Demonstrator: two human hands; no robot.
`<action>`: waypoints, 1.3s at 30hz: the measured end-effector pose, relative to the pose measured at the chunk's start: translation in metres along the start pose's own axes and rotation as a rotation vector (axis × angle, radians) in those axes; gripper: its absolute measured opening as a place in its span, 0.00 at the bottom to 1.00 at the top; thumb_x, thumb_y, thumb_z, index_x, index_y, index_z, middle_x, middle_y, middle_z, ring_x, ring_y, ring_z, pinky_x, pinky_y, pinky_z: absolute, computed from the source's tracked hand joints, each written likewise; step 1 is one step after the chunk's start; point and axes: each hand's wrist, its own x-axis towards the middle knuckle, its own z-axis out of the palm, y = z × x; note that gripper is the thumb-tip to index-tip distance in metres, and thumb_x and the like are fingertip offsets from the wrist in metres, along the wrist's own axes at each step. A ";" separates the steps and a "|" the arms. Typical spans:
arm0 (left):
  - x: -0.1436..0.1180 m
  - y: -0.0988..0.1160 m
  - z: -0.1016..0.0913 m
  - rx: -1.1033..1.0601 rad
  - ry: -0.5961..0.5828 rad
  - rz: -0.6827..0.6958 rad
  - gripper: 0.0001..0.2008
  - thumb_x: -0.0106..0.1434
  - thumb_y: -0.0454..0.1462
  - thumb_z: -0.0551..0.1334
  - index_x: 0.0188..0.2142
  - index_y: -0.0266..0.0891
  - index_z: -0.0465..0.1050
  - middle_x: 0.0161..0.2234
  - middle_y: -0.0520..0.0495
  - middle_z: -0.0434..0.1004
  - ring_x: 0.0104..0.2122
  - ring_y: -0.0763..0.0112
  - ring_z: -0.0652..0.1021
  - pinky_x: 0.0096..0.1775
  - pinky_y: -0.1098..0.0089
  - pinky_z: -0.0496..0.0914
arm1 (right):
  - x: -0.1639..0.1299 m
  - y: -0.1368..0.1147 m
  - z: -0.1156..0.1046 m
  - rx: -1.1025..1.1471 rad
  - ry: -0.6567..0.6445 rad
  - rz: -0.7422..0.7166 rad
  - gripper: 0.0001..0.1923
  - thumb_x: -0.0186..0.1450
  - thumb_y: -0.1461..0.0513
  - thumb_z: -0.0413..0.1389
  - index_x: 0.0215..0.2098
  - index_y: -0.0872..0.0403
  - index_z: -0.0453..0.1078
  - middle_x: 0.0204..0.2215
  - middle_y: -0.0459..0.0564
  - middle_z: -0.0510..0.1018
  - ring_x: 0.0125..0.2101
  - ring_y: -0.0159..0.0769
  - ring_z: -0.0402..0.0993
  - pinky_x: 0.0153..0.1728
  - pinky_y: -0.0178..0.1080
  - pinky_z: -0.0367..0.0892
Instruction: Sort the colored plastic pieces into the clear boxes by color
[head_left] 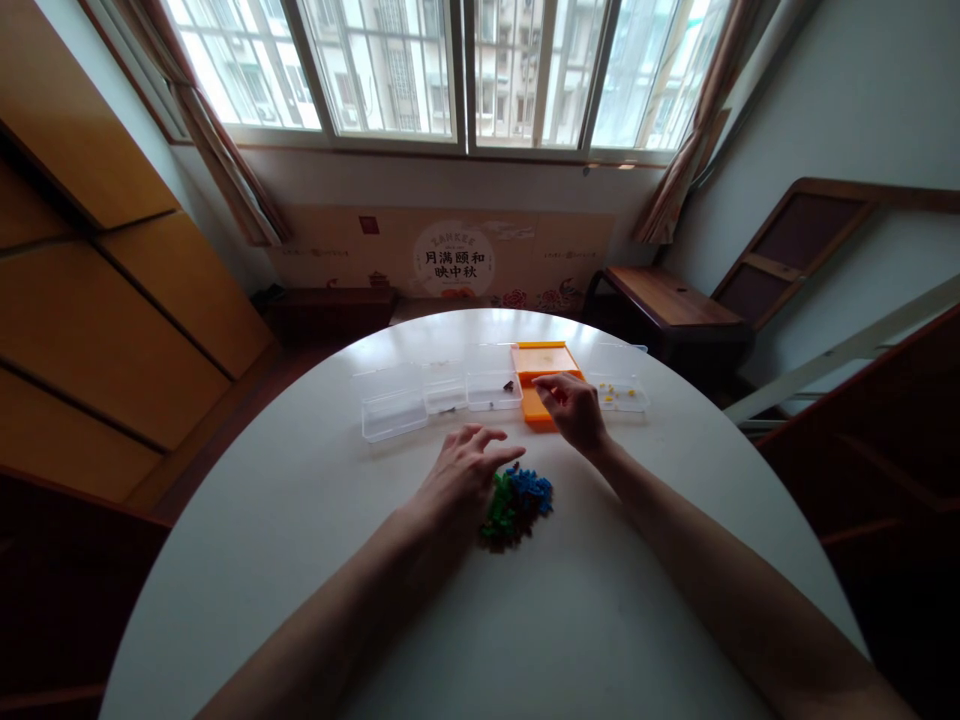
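A heap of small pieces lies on the white round table (300, 560): green pieces (501, 502), blue pieces (532, 490) and dark brown ones (497, 543) along its near edge. My left hand (466, 462) hovers at the heap's left side, fingers apart, holding nothing visible. Over the open orange box (535, 408) is my right hand (574, 408), its fingertips drawn together; whatever is between them is too small to make out. Left of that box, a clear box (493, 400) has dark pieces (508, 386) in it. Yellow pieces (609, 390) sit in the clear box (626, 402) on the right.
Two more open clear boxes, a larger one (394, 415) and a smaller one (445, 390), continue the row leftward. Beyond the table stand a wooden bench (671, 295) and a printed cardboard panel (517, 250) under the window. Wooden cabinets (112, 330) line the left.
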 end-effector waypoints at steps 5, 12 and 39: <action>-0.001 -0.001 -0.001 0.067 -0.027 0.065 0.18 0.57 0.30 0.61 0.44 0.53 0.77 0.52 0.48 0.71 0.51 0.54 0.65 0.52 0.52 0.58 | -0.006 -0.003 -0.002 -0.028 -0.039 -0.057 0.09 0.64 0.63 0.53 0.36 0.54 0.76 0.29 0.47 0.78 0.23 0.31 0.68 0.30 0.35 0.66; 0.001 0.002 -0.012 0.058 -0.023 0.068 0.09 0.59 0.31 0.61 0.32 0.47 0.78 0.48 0.48 0.73 0.50 0.54 0.67 0.50 0.53 0.60 | -0.011 -0.002 0.000 -0.054 -0.082 -0.084 0.09 0.65 0.64 0.52 0.36 0.54 0.75 0.29 0.47 0.76 0.26 0.31 0.70 0.31 0.34 0.65; 0.008 0.007 -0.015 -0.340 0.120 -0.137 0.06 0.62 0.36 0.60 0.31 0.39 0.74 0.35 0.46 0.77 0.39 0.64 0.73 0.44 0.62 0.66 | -0.020 -0.023 0.002 0.044 -0.143 -0.179 0.07 0.63 0.65 0.54 0.35 0.54 0.75 0.27 0.47 0.76 0.22 0.27 0.67 0.26 0.31 0.64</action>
